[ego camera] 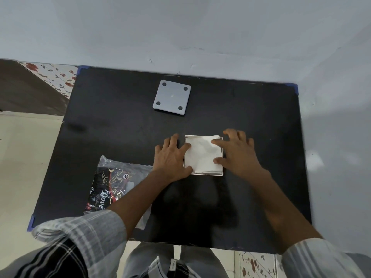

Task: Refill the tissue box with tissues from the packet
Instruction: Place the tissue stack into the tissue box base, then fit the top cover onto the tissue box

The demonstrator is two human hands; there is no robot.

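A square white tissue box (221, 173) stands open on the black table, filled with a stack of white tissues (202, 155). My left hand (171, 157) lies flat at the box's left side, with its fingertips on the tissues' left edge. On the right side rests my right hand (236, 151), its fingers spread and pressing the tissues' right edge. The dark printed plastic tissue packet (112, 185) lies to the left, near the table's front, partly under my left forearm. The box's grey square lid (171, 97), with round pads at its corners, lies farther back.
The black table (251, 117) has blue corner guards and stands against a pale wall at the back and right. Flower-patterned floor tiles show at the far left and near right. My legs are below the front edge.
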